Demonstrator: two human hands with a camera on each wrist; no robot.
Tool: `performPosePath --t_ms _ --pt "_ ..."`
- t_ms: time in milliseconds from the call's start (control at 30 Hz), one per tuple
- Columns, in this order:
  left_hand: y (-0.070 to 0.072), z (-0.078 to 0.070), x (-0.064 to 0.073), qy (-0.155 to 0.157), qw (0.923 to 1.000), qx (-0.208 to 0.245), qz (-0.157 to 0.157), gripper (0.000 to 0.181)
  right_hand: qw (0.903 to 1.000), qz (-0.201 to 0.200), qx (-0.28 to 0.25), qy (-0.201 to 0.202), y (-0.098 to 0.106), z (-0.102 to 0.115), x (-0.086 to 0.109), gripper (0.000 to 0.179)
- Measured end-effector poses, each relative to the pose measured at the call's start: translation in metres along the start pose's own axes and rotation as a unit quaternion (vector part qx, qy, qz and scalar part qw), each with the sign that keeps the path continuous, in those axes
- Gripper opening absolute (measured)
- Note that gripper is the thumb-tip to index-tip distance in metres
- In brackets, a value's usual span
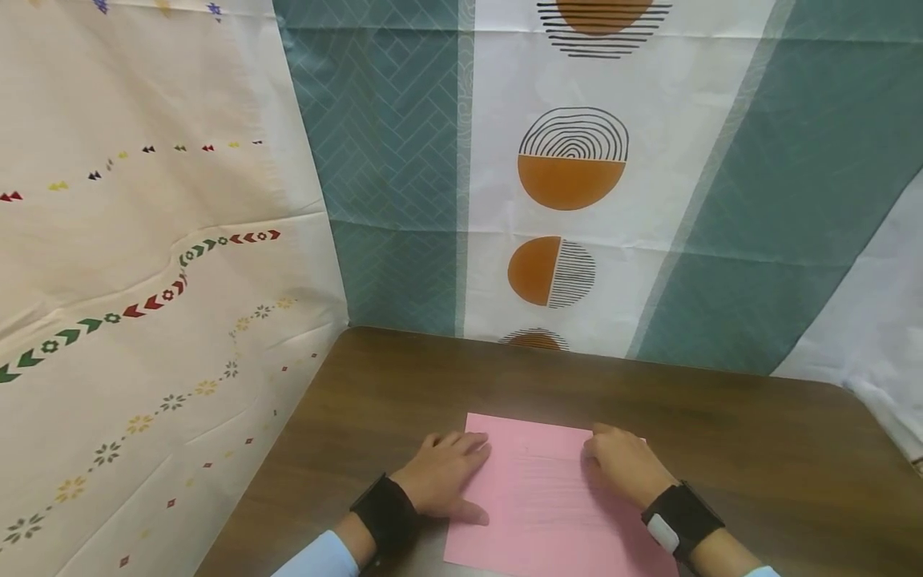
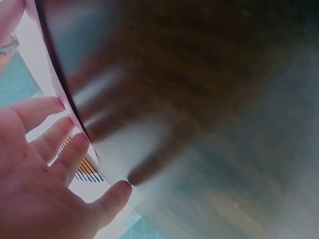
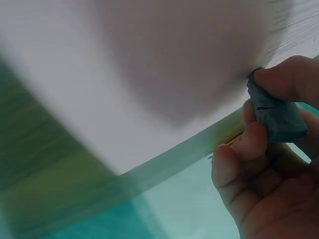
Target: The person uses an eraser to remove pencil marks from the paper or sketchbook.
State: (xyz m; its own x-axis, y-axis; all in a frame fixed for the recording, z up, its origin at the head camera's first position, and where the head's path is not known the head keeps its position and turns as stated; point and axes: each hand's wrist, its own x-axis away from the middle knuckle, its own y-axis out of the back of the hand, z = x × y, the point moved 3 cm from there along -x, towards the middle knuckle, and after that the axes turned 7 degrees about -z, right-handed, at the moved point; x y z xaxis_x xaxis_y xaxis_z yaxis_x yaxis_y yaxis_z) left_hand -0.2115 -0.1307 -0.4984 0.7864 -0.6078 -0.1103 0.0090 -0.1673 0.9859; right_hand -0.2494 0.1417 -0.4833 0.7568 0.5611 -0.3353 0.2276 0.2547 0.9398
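Note:
A pink sheet of paper (image 1: 534, 513) lies on the brown table, with faint dark lines across its middle. My left hand (image 1: 441, 477) rests with fingers spread on the paper's left edge; in the left wrist view its thumb touches the table beside the sheet. My right hand (image 1: 626, 465) is over the upper right part of the paper. In the right wrist view it pinches a small dark blue-green block, apparently an eraser (image 3: 279, 117), between thumb and fingers. One end of the block touches the paper near the lines. From the head view the block is hidden by the hand.
The wooden table (image 1: 779, 457) extends around the sheet. A patterned teal and white cloth (image 1: 404, 176) hangs along the back, and a cream cloth (image 1: 159, 264) lines the left side. White cloth (image 1: 883, 320) hangs at the right. Both wrists wear black bands (image 1: 385, 513).

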Motion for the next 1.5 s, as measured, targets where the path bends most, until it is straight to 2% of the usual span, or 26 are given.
performPosePath --t_ms 100,267,367,500,600,700,1033,1267,1500 --pt "0.000 0.000 0.001 0.000 1.0000 0.004 0.002 0.090 0.9998 0.010 0.007 -0.018 0.004 -0.007 0.007 0.022" --pt "0.000 0.001 0.001 0.003 1.0000 0.007 0.006 0.091 0.9998 0.002 0.011 -0.018 0.007 -0.011 0.011 0.024" --pt "-0.002 0.001 0.000 0.005 0.9999 0.006 0.011 0.092 0.9997 -0.005 -0.008 -0.021 0.007 -0.013 0.011 0.025" --pt "-0.004 0.000 -0.001 0.011 0.9996 0.012 0.023 0.093 0.9966 -0.028 -0.065 -0.041 0.009 -0.012 0.008 0.017" --pt "-0.005 0.000 -0.001 0.014 0.9994 0.015 0.028 0.093 0.9923 -0.044 -0.105 -0.049 0.010 -0.005 0.001 0.012" --pt "-0.004 0.000 -0.001 0.013 0.9995 0.015 0.024 0.092 0.9899 -0.043 -0.125 -0.051 0.009 0.006 -0.010 0.013" --pt "-0.003 0.000 -0.001 0.009 0.9997 0.018 0.015 0.091 0.9867 -0.038 -0.153 -0.040 0.005 0.031 -0.039 0.016" --pt "-0.001 0.000 0.000 0.006 0.9999 0.015 0.004 0.091 0.9811 -0.030 -0.190 -0.026 0.001 0.046 -0.050 0.016" --pt "-0.003 0.001 0.000 -0.006 0.9999 0.011 -0.009 0.092 0.9809 -0.014 -0.194 0.006 -0.011 0.058 -0.058 0.015"
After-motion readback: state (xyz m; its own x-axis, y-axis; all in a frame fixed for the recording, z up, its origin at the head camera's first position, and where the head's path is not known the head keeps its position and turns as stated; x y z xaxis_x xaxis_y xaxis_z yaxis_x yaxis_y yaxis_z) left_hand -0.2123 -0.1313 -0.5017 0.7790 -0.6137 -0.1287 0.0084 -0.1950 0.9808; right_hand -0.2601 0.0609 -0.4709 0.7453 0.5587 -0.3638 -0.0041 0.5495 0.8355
